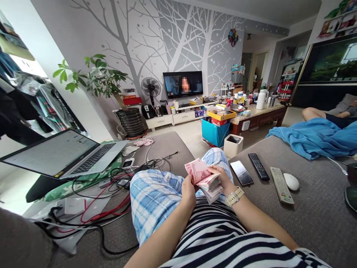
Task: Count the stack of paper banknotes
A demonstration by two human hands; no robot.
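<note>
The head-worn view looks forward and down; lap point(157, 193) near, wall point(145, 37) far.

I see a shirt point(212, 238) in bold dark-and-white stripes, its striped sleeve point(309, 256) leaving the right arm point(264, 219) bare below. The trousers point(153, 201) are checked, pale blue and white. A beige watch strap point(239, 192), dotted with little holes, circles the right wrist.

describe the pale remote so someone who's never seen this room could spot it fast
On the grey sofa, look right of the beige wristwatch. There the pale remote lies between a black remote and a smooth white oval object. Of these three, only it is both pale and button-covered.
</note>
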